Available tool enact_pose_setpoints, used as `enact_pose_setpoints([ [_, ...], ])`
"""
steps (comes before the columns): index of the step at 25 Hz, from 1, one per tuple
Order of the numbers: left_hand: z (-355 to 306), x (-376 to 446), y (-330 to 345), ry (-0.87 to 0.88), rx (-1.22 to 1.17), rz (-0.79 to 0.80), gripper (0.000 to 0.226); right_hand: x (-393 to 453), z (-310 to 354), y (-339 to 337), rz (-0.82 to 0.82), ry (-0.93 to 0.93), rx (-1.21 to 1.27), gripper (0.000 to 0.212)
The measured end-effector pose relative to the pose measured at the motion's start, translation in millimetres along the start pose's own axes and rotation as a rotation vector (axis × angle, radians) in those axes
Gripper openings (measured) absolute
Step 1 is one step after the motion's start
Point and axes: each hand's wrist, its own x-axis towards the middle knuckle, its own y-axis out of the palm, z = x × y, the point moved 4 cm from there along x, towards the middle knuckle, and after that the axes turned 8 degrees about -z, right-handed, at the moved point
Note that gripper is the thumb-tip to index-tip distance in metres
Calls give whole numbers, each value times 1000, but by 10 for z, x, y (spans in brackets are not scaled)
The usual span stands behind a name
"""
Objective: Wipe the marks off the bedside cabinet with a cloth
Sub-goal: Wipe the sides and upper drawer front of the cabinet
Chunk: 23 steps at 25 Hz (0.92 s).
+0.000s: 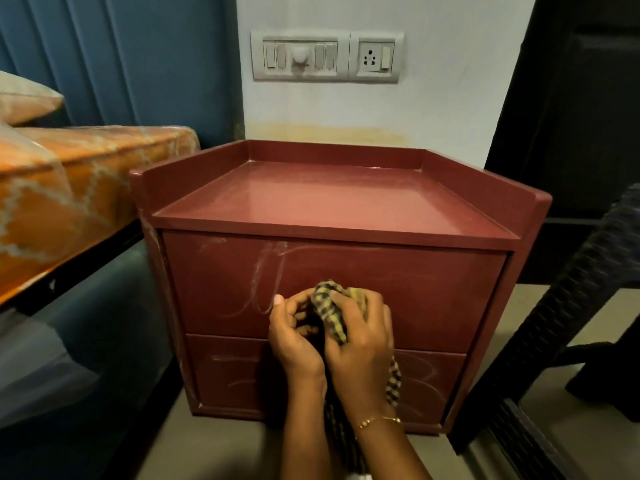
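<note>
cabinet: the dark red wooden bedside cabinet [332, 271] with a raised rim round its top and two drawer fronts stands against the white wall, straight in front of me; i take it as the landmark for everything below.
cloth: the yellow-and-black checked cotton cloth [330, 308] is bunched between my two hands in front of the cabinet's upper drawer, low on that panel; its loose tail hangs down past the lower drawer on the cabinet's right side.
left hand: my left hand [294, 336] is curled shut on the cloth's left edge, thumb tip up by the chalky loops.
right hand: my right hand [360, 336], with a thin gold bracelet at the wrist, is closed over the wad from the right, gripping it.
marks on upper drawer: pale chalky scribbles [266, 275] run from the drawer's upper left down to a looping curl just left of my hands; they look untouched.
marks on lower drawer: faint curved lines [429, 375] show on the right and a streak on the left.
top: the cabinet's top looks mostly bare, with faint smears toward the back.
progress: i judge the wiping barely begun; i seem to be gathering the cloth into a pad, and both drawer fronts are left to do.
</note>
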Motion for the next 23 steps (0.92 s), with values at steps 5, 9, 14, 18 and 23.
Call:
enact_pose_setpoints([
  [5, -22, 13, -16, 45, 78, 27, 54, 66, -310, -227, -220, 215, -28, 29],
  [9, -42, 46, -12, 62, 120, 42, 58, 555, -716, -531, -503, 541, -134, 21],
  [14, -77, 71, -60, -42, 72, 134, 58, 458, 303, 42, -228, 172, -163, 18],
  [18, -125, 41, -60, -176, -9, 197, 68, 459, 466, 188, 4, -63, -135, 21],
  [23, -176, 14, -52, -37, 132, 150, 72, 612, -110, -290, -273, 387, -93, 21],
])
